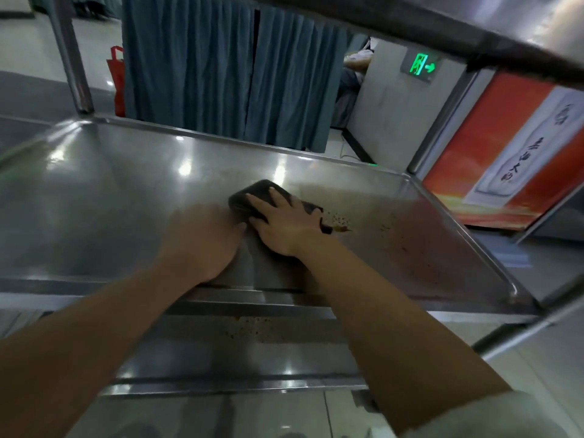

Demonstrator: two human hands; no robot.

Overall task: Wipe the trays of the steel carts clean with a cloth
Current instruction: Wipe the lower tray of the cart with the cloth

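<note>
— Where is the tray [94,191] open?
— Its whole left half, out to the far-left corner, lies bare.
— What blocks?
— The cloth [252,197] under the right hand [281,226] sits mid-tray, the left hand [205,241] beside it; the post [71,55] stands at the far-left corner, and the upper shelf [474,30] overhangs the far-right edge.

A brushed steel tray [126,197] is gleaming across the centre of the frame, its smooth surface throwing back ceiling lights, while brown specks and a dull smear are marring its right side. A dark, matt cloth [252,197] is lying folded at mid-frame. Soft, pleated blue-grey fabric curtains [221,74] are hanging at upper centre. A glossy orange poster panel [505,159] is shining at right, and polished steel tubing [71,55] is rising at upper left.
</note>
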